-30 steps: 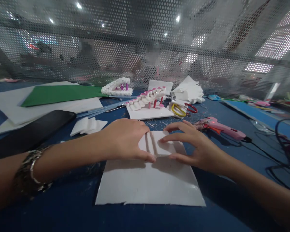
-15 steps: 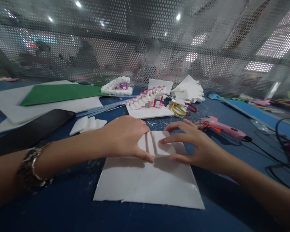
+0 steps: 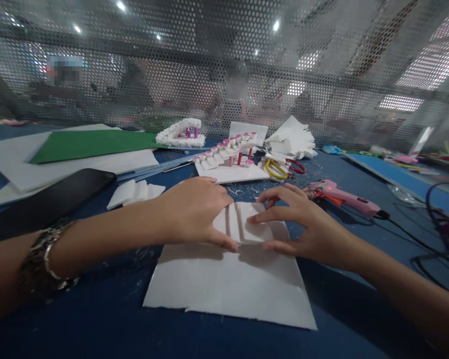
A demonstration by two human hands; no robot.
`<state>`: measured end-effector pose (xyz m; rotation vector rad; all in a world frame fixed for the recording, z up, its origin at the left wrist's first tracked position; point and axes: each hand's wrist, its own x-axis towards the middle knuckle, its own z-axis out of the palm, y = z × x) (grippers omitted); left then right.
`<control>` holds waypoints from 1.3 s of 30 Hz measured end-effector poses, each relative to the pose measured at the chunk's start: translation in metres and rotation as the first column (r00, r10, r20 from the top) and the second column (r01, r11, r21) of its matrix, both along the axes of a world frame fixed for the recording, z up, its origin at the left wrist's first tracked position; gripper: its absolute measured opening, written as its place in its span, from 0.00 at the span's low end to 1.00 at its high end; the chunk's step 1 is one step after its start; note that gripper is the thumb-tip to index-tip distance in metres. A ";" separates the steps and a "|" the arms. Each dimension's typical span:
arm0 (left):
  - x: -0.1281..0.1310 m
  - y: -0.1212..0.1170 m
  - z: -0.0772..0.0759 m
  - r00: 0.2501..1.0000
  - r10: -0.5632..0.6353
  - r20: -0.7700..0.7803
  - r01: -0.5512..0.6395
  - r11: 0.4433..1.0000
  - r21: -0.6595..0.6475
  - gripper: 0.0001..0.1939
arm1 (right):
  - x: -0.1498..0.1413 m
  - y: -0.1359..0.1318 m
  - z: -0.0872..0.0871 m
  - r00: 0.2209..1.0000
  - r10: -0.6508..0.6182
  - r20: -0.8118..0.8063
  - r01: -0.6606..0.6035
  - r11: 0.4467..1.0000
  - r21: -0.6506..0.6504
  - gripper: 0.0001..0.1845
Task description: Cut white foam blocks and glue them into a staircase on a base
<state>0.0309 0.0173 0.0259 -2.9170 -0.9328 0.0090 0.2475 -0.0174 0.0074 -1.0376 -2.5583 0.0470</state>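
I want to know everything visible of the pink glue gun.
The pink glue gun lies on its side on the blue table, beyond the right hand. Its plastic-looking body has an orange trigger, a dark switch and a glowing red light. A black cable leaves the handle end. The mottled front points toward the hand; contact there is unclear.

Left hand [image 3: 194, 214] and right hand [image 3: 303, 224] span the white blocks [image 3: 234, 224] over the sheet [image 3: 228, 289]. On the surface [image 3: 82, 314], around the blocks: stair model [image 3: 226, 153] at 12 o'clock, scissors [image 3: 277, 169] at 1, glue gun [image 3: 349, 199] between 2 and 3.
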 end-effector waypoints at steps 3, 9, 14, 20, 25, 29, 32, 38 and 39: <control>0.000 0.000 -0.001 1.000 0.007 -0.001 -0.007 1.000 0.009 0.31 | 0.000 0.001 0.000 1.000 0.002 0.001 -0.002 1.000 0.000 0.12; -0.001 0.001 -0.002 1.000 0.015 0.006 -0.015 1.000 -0.026 0.31 | -0.001 0.002 0.000 1.000 0.000 0.004 0.000 0.999 -0.035 0.13; -0.004 0.002 0.005 0.993 0.096 0.072 -0.081 0.979 -0.186 0.39 | -0.002 0.000 0.003 0.998 0.039 -0.046 -0.045 0.989 -0.139 0.16; -0.009 0.006 0.009 0.947 0.122 0.296 0.005 0.918 -0.395 0.39 | -0.003 -0.001 0.005 0.996 0.033 -0.082 -0.046 0.986 -0.163 0.15; -0.012 0.012 0.014 0.791 0.088 0.605 0.076 0.968 -0.240 0.17 | -0.003 0.001 0.002 1.000 0.010 -0.017 -0.012 0.992 -0.124 0.17; -0.015 0.012 0.021 0.716 0.103 0.690 0.047 0.980 -0.195 0.13 | -0.003 0.001 0.001 1.000 -0.001 0.003 0.001 0.992 -0.122 0.18; -0.016 0.011 0.026 0.691 0.141 0.709 0.020 0.977 -0.213 0.16 | -0.003 0.001 0.002 1.000 0.000 0.002 0.000 0.992 -0.128 0.20; -0.021 0.019 0.027 0.732 0.142 0.667 0.000 0.978 -0.208 0.15 | 0.002 0.002 0.007 0.991 0.020 -0.133 -0.032 0.996 -0.088 0.23; -0.022 0.022 0.027 0.743 0.152 0.652 -0.005 0.975 -0.221 0.14 | 0.004 0.003 0.009 0.986 0.005 -0.167 -0.015 0.998 -0.062 0.21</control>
